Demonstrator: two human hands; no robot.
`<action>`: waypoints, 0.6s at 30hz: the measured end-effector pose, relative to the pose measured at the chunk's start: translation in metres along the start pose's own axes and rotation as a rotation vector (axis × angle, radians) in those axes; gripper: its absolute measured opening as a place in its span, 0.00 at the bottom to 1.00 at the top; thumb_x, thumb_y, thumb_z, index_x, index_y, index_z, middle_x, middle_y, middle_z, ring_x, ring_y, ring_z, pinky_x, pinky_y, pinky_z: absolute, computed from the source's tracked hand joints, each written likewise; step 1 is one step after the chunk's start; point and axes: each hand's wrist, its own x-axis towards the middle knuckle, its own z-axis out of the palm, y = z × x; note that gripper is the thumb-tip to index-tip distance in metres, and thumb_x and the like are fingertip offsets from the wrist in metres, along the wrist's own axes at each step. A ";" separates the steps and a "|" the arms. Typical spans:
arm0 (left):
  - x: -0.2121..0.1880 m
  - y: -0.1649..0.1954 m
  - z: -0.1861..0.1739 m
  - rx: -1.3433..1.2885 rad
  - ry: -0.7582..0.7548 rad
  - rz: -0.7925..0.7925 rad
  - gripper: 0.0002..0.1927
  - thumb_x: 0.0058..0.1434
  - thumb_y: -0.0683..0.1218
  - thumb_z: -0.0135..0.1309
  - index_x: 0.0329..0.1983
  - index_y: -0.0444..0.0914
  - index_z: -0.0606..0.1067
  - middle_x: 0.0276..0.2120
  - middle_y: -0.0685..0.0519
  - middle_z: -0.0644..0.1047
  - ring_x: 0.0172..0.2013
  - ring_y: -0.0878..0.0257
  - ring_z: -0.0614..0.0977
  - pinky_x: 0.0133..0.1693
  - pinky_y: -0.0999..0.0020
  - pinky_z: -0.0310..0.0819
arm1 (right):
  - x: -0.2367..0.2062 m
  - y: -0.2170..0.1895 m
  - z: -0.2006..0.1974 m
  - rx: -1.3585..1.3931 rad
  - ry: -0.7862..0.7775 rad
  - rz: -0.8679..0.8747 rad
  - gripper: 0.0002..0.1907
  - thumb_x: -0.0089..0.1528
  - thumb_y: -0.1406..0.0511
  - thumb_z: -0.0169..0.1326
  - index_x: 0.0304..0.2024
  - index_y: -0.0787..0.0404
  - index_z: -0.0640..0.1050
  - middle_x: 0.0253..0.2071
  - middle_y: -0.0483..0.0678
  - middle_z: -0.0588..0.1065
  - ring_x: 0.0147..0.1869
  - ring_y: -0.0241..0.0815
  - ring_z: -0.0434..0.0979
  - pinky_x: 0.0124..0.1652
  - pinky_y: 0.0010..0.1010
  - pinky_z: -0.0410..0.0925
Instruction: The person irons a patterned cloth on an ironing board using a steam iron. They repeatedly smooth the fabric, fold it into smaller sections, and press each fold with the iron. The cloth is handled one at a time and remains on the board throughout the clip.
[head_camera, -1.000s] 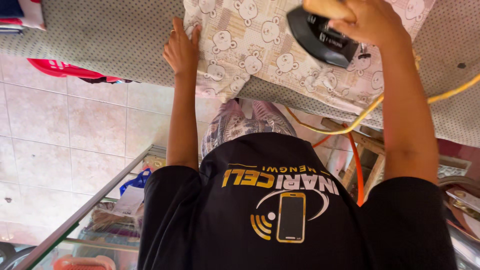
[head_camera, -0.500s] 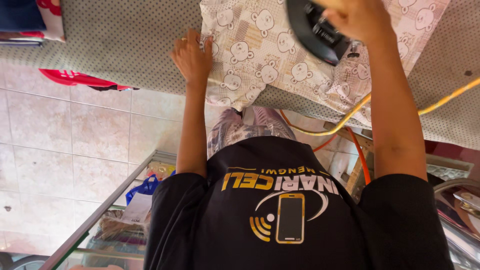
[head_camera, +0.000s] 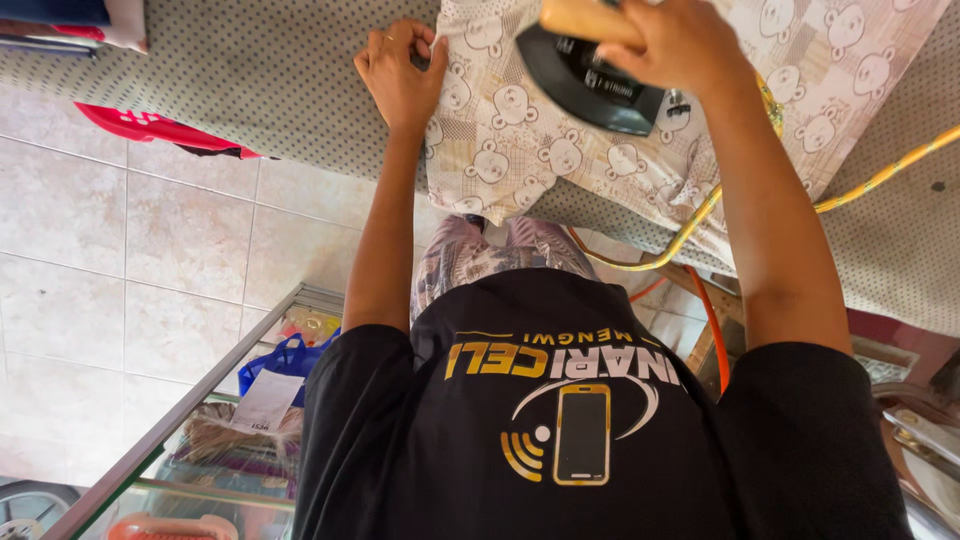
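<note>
Cloth (head_camera: 520, 140) with bear print lies on the ironing board (head_camera: 250, 80) at 12 o'clock. Right hand (head_camera: 680, 45) grasps the iron (head_camera: 590, 80) on it; left hand (head_camera: 400, 75) pinches the edge at 11. Risk: iron lingers and scorches, or the yellow cord (head_camera: 880, 175) snags.

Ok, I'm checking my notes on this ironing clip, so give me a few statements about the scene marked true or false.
1. The right hand grips the clothes iron by its handle. True.
2. The iron is white. False: its body is black, with a tan handle.
3. The left hand touches the edge of the bear-print cloth. True.
4. The cord hanging below the cloth is blue. False: it is yellow.
5. The cloth lies on a bare tiled floor. False: it lies on a dotted padded surface.
</note>
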 end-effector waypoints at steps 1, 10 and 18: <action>0.000 0.001 0.000 -0.011 0.010 0.006 0.10 0.56 0.50 0.68 0.31 0.47 0.75 0.22 0.66 0.71 0.34 0.65 0.72 0.45 0.62 0.59 | 0.002 -0.001 0.003 -0.034 -0.049 0.029 0.19 0.63 0.52 0.63 0.39 0.63 0.80 0.23 0.52 0.74 0.25 0.56 0.75 0.26 0.43 0.69; 0.003 0.005 0.002 -0.009 0.056 -0.026 0.10 0.56 0.49 0.67 0.30 0.47 0.75 0.23 0.65 0.70 0.33 0.65 0.72 0.45 0.64 0.61 | 0.034 -0.007 0.056 0.025 -0.096 0.078 0.21 0.72 0.51 0.59 0.32 0.58 0.78 0.23 0.47 0.73 0.23 0.46 0.73 0.26 0.37 0.67; 0.003 0.006 0.001 0.019 0.043 -0.046 0.12 0.55 0.48 0.67 0.29 0.46 0.73 0.23 0.63 0.70 0.34 0.63 0.72 0.44 0.62 0.62 | 0.013 -0.040 -0.014 0.102 -0.639 0.130 0.21 0.65 0.45 0.57 0.46 0.52 0.77 0.29 0.53 0.79 0.32 0.55 0.80 0.35 0.47 0.72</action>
